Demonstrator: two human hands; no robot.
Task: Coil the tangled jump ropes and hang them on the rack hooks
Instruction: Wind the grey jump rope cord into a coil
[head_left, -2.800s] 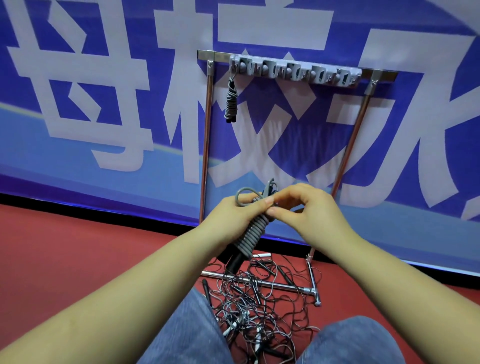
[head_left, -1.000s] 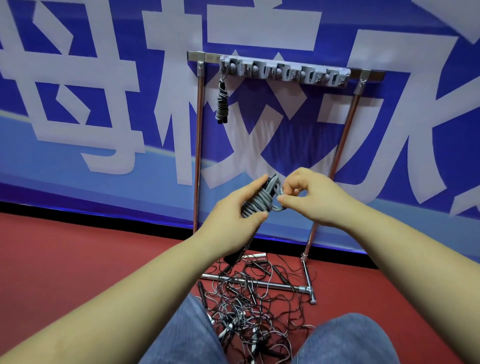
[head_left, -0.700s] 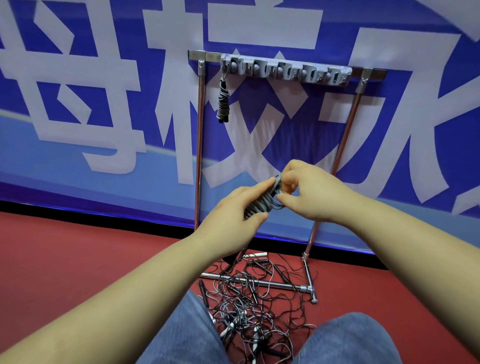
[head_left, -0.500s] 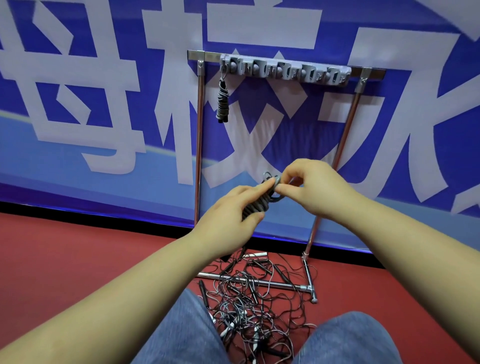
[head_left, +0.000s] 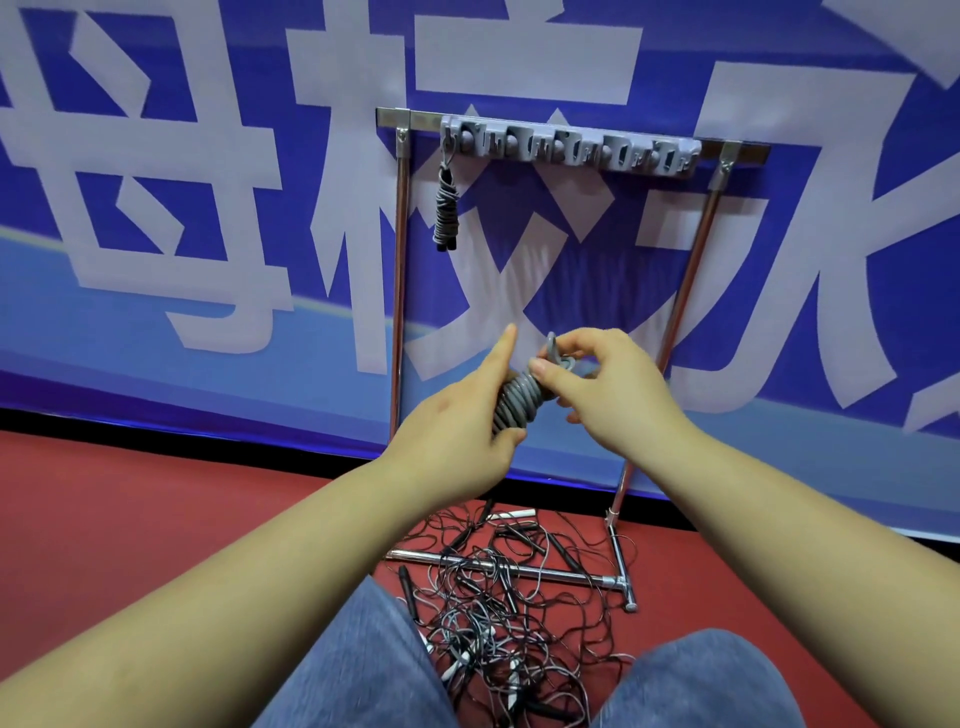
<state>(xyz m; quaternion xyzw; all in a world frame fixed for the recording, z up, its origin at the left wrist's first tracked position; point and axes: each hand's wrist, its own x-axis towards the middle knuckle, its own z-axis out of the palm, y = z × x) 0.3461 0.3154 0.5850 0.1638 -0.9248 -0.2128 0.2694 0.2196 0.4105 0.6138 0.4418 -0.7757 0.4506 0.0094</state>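
Left hand now grips the grey coil with index finger lifted; right hand pinches its top loop, newly tucked. Next: free hooks at 12 o'clock.

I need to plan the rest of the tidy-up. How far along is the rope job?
Done: one coiled rope hangs on the hook strip's leftmost hook. In hand: the left hand holds a gray coil while the right hand pinches its top loop. Left: the tangled pile on the floor.

blue banner behind rack, large white Chinese characters, "母校" legible, third cut off
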